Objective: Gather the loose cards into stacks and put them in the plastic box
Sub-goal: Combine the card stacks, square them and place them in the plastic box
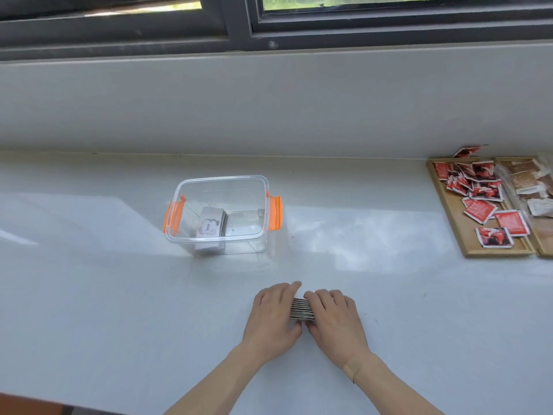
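White glossy counter (119, 295) spans your view, smooth, sunlit patches. Clear plastic box (221, 187) at 11 o'clock of your hands, rounded rectangle, orange latches, lid off; inner stack (211, 225) lies flat, top card reads "love". Wooden tray (454, 229) at 2 o'clock, red sachets heaped. Your left hand (273, 317) and right hand (336, 320) press together on card stack (302, 308), standing on edge, striped edges up, long axis 9-to-3.
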A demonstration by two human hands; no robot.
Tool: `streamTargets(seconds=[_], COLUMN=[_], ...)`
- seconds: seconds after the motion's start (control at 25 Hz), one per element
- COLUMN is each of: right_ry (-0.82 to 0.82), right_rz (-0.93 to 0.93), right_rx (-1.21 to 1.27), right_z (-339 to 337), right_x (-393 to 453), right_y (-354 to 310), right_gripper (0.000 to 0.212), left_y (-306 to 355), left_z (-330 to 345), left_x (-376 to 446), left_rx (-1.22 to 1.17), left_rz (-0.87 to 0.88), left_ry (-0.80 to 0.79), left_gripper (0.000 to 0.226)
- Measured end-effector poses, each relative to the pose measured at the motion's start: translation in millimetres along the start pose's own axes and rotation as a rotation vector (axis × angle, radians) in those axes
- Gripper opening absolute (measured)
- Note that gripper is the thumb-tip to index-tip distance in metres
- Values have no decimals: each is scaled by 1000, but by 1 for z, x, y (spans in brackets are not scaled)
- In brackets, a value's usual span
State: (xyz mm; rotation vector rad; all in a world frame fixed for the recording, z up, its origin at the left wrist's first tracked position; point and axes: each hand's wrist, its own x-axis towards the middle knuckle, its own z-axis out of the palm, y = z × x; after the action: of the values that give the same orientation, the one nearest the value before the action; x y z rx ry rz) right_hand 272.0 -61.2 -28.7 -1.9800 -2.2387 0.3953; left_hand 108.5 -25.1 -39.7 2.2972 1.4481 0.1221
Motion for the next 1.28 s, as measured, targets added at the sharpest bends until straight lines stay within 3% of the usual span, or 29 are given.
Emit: streamTargets(seconds=[0.2, 0.44, 0.64, 0.76, 0.92, 1.16, 1.28], right_ry=[-24, -37, -26, -16, -15, -1, 2], right_rz=[12, 13, 25, 34, 40, 27, 25], right_rx=[-15, -23, 9, 15, 17, -14, -14], right_z=[-2, -3, -4, -5, -3, -3, -3], right_x=[1, 2, 2, 3, 3, 5, 5], right_y=[-2, -1, -3, -2, -3, 1, 0], right_gripper=[42, 38, 37, 36, 36, 34, 34], left_y=[-31, -27, 28, 24, 13, 34, 23], left_z=[-1, 3, 12, 7, 2, 4, -5], left_x=[-31, -36, -16, -11, -4, 3, 6], left_rx=[-438, -950, -1274, -1338, -1452, -1443, -1439], left_rz=[-136, -483, -481, -482, -615, -584, -620], left_ry=[39, 289, 177, 99, 368, 190, 350], left_gripper=[92, 80, 54, 50, 38, 44, 39])
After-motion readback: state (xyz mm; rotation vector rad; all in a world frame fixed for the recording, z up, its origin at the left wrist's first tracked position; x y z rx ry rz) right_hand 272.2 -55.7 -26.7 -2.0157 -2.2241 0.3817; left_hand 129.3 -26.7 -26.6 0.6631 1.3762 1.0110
